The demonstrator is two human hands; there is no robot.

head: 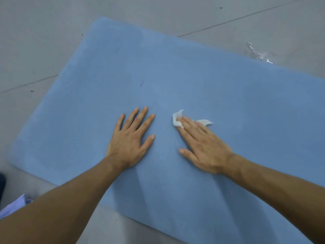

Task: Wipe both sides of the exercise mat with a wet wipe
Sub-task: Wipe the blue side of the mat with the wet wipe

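Two bare hands lie flat on the soft blue foam exercise mat (175,76), spread on the grey tiled floor (35,41). The left hand (131,140) presses with splayed straight fingers, holding nothing. The right hand (202,145) pins a crumpled white wet wipe (176,119) under straight fingers. Beyond, a wet patch (258,53) glistens. The mat looks light and floppy; flipping it should work best from a long edge.

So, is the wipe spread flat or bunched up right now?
Bunched up: the wet wipe is crumpled under the right hand's flat fingers on the blue mat, creased ends poking out either side.
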